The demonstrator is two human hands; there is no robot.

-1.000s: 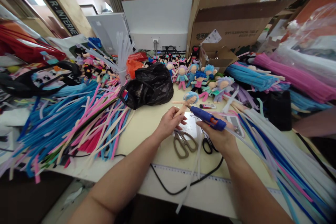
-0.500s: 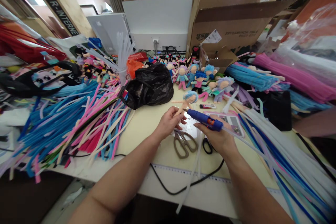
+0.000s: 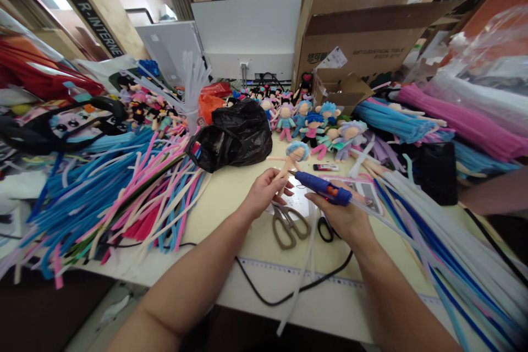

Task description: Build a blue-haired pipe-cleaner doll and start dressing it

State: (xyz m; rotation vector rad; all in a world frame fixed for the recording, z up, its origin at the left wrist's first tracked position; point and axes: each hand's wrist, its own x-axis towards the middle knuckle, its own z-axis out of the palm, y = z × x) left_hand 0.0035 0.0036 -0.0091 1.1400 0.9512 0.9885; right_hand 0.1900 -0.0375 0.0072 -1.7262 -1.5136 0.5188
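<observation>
My left hand (image 3: 266,191) is closed around the lower part of a small pipe-cleaner doll (image 3: 297,153) with blue hair and a beige body. In my right hand (image 3: 340,217) is a blue hot glue gun (image 3: 322,187), its nozzle at the doll's body near my left fingertips. Whether the nozzle touches the doll, I cannot tell. A long translucent glue stick (image 3: 379,212) sticks out of the gun's back. Below my hands lie grey-handled scissors (image 3: 289,226) and a black-handled pair (image 3: 325,231), partly hidden by my right hand.
Bundles of coloured pipe cleaners (image 3: 99,187) spread at left, with white and blue ones (image 3: 445,231) at right. A black plastic bag (image 3: 243,135) and finished dolls (image 3: 313,124) stand behind. A black cord (image 3: 268,302) loops near the front edge. A cardboard box (image 3: 363,38) is at the back.
The doll has shifted slightly left and its head tilts a little differently. Both hands keep nearly the same place, with the glue gun still against or close to the doll.
</observation>
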